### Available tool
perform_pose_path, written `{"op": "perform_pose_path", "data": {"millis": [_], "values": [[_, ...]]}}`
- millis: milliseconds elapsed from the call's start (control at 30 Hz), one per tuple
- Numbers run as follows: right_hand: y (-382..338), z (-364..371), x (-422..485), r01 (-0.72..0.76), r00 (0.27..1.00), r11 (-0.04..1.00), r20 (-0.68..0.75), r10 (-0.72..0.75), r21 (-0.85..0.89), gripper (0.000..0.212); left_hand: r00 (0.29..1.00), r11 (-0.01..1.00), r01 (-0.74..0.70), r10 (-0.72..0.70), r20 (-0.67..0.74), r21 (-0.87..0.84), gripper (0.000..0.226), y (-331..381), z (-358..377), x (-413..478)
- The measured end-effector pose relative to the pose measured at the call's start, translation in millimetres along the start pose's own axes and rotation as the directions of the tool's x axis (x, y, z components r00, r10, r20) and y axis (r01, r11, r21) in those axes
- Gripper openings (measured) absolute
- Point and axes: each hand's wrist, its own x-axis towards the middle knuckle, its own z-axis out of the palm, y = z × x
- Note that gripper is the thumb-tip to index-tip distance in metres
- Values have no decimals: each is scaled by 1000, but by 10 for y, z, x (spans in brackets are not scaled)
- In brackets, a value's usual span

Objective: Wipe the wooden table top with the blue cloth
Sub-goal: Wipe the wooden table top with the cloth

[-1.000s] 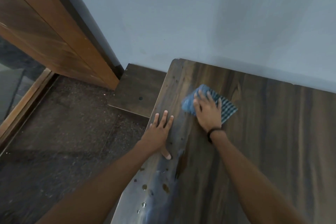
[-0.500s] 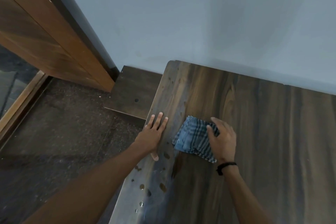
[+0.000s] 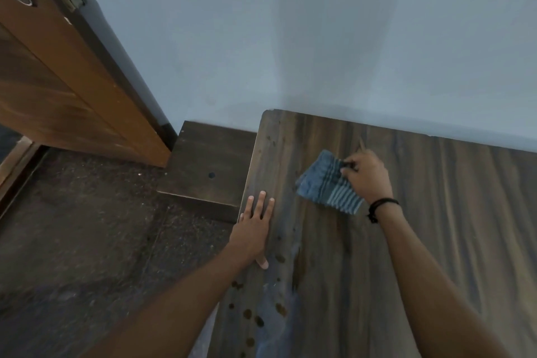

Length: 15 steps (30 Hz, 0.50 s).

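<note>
Blue cloth (image 3: 327, 187): lay bunched on the wooden table top (image 3: 441, 241), toward its far left corner, between the hands.
Right hand (image 3: 367, 180): fingers curled, gripping the cloth's right edge; the cloth spread leftward from it.
Left hand (image 3: 255, 227): flat, fingers straight, pressed on the table's left edge, apart from the cloth.
Cloth's long axis: slanted far-left to near-right.
Brown spots (image 3: 255, 318): near left edge, nearer the left hand, seemingly unwiped.
Writing: none legible.

Cloth (image 3: 325, 187) lies on the tabletop (image 3: 436, 256) toward the far left corner, right hand (image 3: 367, 179) on its right side; left hand (image 3: 252, 231) rests on the left edge, nearer
</note>
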Motion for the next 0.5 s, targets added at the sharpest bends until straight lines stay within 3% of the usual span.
{"op": "perform_pose_path", "data": {"millis": [100, 233, 300, 400, 500], "values": [[-243, -137, 121, 127, 979, 992, -156, -128, -16, 13, 1000, 1000, -9, 9, 0, 19, 159, 2, -6, -14], [-375, 71, -59, 346, 892, 885, -182, -413, -313, 15, 1000, 1000, -7, 7, -3, 29, 159, -2, 6, -14], [-314, 343, -287, 362, 906, 870, -95, -413, -333, 15, 1000, 999, -5, 5, -9, 33, 160, -3, 17, -8], [-149, 749, -656, 301, 953, 924, 104, -284, -237, 16, 1000, 1000, -6, 6, -2, 21, 161, -5, 33, 15], [-15, 908, -709, 271, 963, 942, 69, -262, -199, 22, 1000, 1000, -6, 6, 2, 7, 160, -3, 36, 22]]}}
